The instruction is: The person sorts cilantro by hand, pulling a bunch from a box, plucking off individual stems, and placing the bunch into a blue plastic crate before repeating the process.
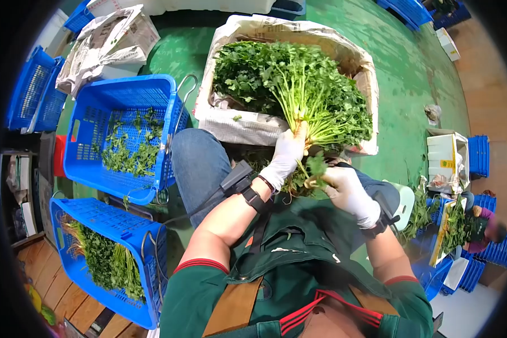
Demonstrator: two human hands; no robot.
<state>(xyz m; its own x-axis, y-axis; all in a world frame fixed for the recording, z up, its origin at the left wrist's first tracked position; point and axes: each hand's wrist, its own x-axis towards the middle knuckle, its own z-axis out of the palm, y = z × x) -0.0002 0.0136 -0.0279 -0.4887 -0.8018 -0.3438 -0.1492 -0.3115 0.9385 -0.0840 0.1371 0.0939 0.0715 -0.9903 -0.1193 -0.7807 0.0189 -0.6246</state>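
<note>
My left hand, in a white glove, is closed around the root end of a bunch of coriander. Its long pale stems fan out away from me, and the leaves rest over a newspaper-lined box holding more leafy greens. My right hand, also gloved, pinches a small leafy coriander sprig just below the bunch's roots. More loose stems and roots lie under my hands, partly hidden by them.
At my left stands a blue crate with scattered leaves. Nearer me, another blue crate holds bundled greens. Newspaper covers a box behind. To the right are a white foam box, a pale green stool and a co-worker among greens.
</note>
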